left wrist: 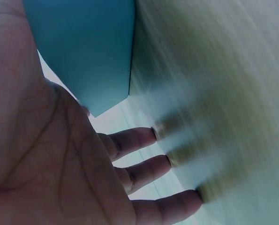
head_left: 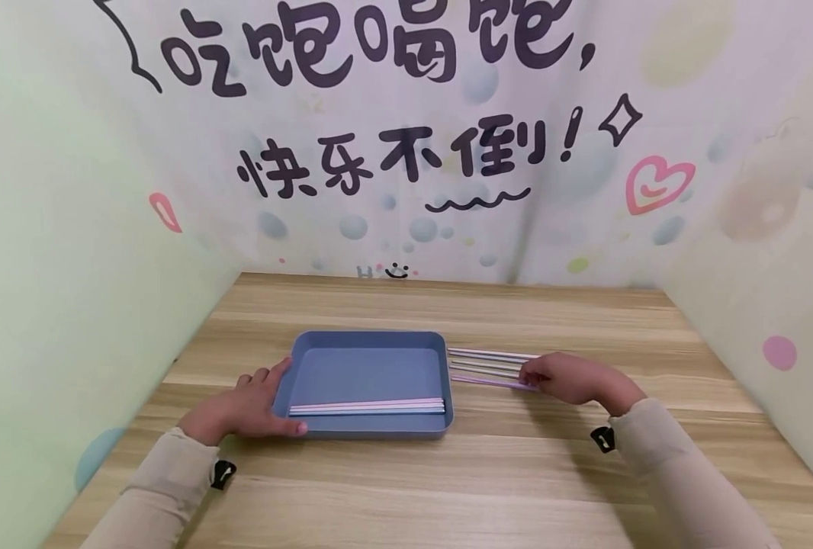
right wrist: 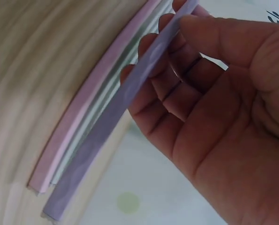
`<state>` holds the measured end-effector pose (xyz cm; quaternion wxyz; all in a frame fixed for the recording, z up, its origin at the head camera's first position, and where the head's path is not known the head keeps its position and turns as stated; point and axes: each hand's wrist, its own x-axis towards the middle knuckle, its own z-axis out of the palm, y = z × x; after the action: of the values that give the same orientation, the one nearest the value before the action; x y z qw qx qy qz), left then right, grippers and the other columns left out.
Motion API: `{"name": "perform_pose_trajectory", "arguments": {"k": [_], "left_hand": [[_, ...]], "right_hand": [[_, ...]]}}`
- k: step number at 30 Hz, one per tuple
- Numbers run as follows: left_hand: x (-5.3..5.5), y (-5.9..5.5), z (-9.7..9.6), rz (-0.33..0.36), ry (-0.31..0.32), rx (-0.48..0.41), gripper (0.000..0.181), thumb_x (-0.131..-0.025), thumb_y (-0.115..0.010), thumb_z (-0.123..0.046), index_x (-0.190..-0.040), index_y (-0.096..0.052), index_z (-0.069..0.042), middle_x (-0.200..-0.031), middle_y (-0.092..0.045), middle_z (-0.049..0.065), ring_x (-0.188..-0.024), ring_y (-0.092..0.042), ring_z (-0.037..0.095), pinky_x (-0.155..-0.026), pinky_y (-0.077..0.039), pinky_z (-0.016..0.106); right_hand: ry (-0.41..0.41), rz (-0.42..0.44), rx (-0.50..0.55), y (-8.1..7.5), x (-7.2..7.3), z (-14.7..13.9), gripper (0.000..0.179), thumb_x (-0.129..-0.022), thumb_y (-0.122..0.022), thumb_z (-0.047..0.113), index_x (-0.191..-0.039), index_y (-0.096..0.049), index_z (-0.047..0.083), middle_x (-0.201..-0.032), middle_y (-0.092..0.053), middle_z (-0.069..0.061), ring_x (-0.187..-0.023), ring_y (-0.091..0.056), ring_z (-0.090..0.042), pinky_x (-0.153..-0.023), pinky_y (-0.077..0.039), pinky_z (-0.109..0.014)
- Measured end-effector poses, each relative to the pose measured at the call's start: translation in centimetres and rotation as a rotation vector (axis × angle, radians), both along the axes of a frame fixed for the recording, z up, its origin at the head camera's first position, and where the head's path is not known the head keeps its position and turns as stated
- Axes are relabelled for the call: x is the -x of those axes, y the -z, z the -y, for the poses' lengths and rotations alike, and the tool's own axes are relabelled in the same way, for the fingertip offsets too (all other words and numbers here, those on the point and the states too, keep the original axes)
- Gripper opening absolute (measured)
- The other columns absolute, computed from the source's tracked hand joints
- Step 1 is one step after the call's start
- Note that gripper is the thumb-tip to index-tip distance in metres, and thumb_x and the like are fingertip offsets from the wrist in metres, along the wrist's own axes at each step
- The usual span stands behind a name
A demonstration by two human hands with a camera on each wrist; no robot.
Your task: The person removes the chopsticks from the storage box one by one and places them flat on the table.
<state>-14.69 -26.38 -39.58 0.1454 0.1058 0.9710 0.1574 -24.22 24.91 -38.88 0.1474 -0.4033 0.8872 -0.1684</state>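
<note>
Free room lies above the tray [head_left: 368, 370]; its rim [head_left: 449, 389] blocks low passage.

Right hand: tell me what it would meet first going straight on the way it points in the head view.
The right hand would likely meet the loose sticks just ahead first, then the tray beyond; height is unclear, so it might pass above.

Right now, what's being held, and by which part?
The purple stick: the right hand pinches it partway along, between thumb and fingers. The left hand rests against the tray.
</note>
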Motion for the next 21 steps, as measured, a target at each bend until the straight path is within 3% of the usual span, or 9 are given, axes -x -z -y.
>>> {"name": "perform_pose_trajectory", "arguments": {"k": [9,21], "left_hand": [[0.0,0.3,0.1,-0.016,0.009,-0.005,0.123,-0.074,-0.077,-0.064,-0.153,-0.013,0.005,-0.131,-0.040,0.037,-0.116,-0.039,0.057,-0.090,-0.040,0.066],[-0.1,-0.1,-0.1,-0.015,0.008,0.003,0.122,-0.074,-0.077,-0.064,-0.153,-0.014,0.006,-0.131,-0.040,0.038,-0.115,-0.039,0.055,-0.090,-0.040,0.065]], "right_hand": [[0.017,0.001,0.014,1.2,-0.1,-0.1,0.023,-0.095,-0.052,-0.007,-0.087,-0.062,0.012,-0.081,-0.057,0.004,-0.076,-0.049,-0.008,-0.069,-0.042,-0.030],[0.017,-0.037,0.011,1.0,-0.3,0.0,0.021,-0.094,-0.054,-0.006,-0.086,-0.062,0.011,-0.081,-0.058,0.003,-0.074,-0.049,-0.007,-0.068,-0.042,-0.029]]}}
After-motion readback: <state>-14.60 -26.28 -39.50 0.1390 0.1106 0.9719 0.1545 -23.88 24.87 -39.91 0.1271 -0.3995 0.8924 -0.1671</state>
